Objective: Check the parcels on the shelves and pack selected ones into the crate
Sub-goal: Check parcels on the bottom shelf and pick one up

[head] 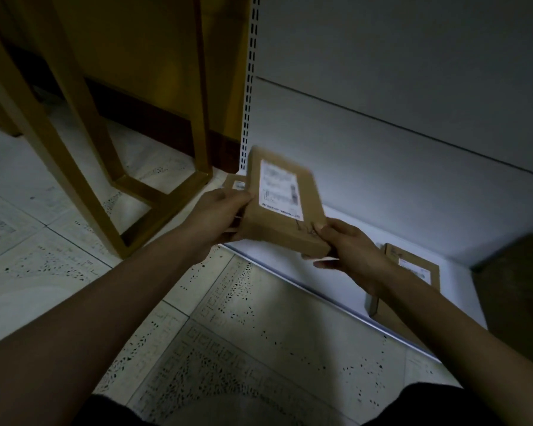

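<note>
You hold the parcel above the bottom shelf's edge, left hand gripping its left side, right hand its near corner. Tilt its blurred label toward the light and steady it before reading.

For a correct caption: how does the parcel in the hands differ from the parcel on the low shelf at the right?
The held parcel is in the air, gripped by the left hand and right hand; the shelf parcel rests on the shelf, untouched. The held parcel shows its full label; the shelf parcel is partly hidden by the right forearm. Both are brown cardboard with white labels.
</note>
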The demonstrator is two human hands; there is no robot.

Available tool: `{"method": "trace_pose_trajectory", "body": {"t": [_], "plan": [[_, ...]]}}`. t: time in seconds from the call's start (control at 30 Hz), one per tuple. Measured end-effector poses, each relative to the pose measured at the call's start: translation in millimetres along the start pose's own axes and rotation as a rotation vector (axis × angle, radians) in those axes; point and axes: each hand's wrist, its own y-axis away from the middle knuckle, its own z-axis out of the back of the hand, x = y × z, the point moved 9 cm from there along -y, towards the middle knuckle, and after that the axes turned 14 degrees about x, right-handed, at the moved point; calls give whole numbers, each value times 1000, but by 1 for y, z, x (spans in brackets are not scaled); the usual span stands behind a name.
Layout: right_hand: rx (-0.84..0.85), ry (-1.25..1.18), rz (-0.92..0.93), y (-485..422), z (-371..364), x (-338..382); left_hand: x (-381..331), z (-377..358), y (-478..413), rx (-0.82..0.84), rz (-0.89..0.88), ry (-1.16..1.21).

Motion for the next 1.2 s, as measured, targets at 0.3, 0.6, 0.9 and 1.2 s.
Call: {"method": "trace_pose_trajectory", "body": {"t": [0.3, 0.6, 0.9, 1.2], "plan": [[69, -225, 53, -9, -7, 0, -57, -75, 19, 47, -525, -618], [-251, -241, 241, 2, 28, 26, -35, -14, 5, -154, -330, -336], [-242, 156, 435, 28, -19, 82, 17, 20, -19, -202, -27, -69], [-388, -349, -131, -14, 59, -40, 19, -43, -21, 173, -133, -697]]}}
